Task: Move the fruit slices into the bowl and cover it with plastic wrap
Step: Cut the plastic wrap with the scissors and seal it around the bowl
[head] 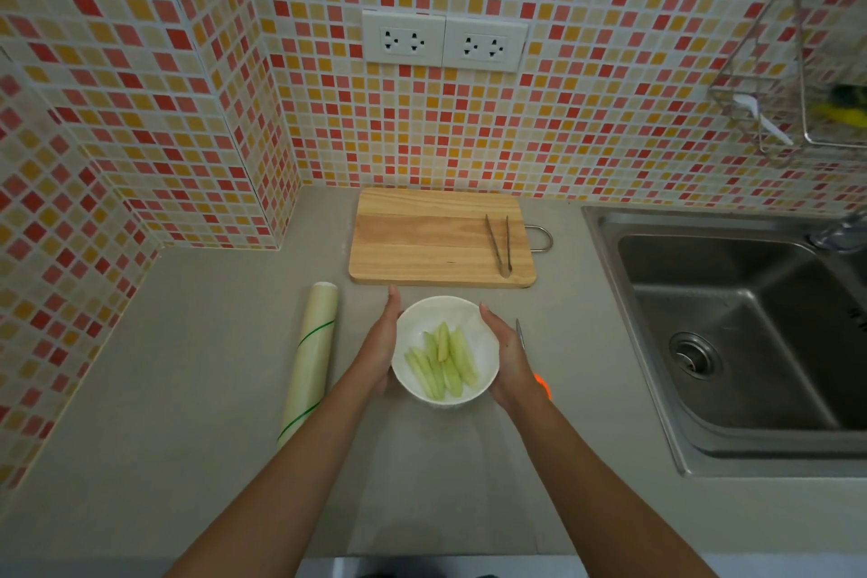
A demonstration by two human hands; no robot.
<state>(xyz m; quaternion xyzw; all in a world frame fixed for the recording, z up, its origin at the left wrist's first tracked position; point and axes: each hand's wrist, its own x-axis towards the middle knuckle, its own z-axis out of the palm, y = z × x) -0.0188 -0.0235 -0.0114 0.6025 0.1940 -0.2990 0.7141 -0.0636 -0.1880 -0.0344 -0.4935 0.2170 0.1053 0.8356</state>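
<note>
A white bowl (pixel 419 321) stands on the grey counter just in front of the wooden cutting board (pixel 422 239). Several pale green fruit slices (pixel 443 361) lie inside it. A faint hazy sheen over the bowl's mouth looks like plastic film, though I cannot be sure. My left hand (pixel 380 343) lies flat against the bowl's left side with straight fingers. My right hand (pixel 504 352) presses the right side the same way. The roll of plastic wrap (pixel 312 357) lies on the counter left of my left hand.
Metal tongs (pixel 498 244) lie on the board's right end. A knife (pixel 520 333) with an orange handle sits partly hidden behind my right hand. A steel sink (pixel 732 333) fills the right side. A wire rack (pixel 797 85) hangs on the tiled wall.
</note>
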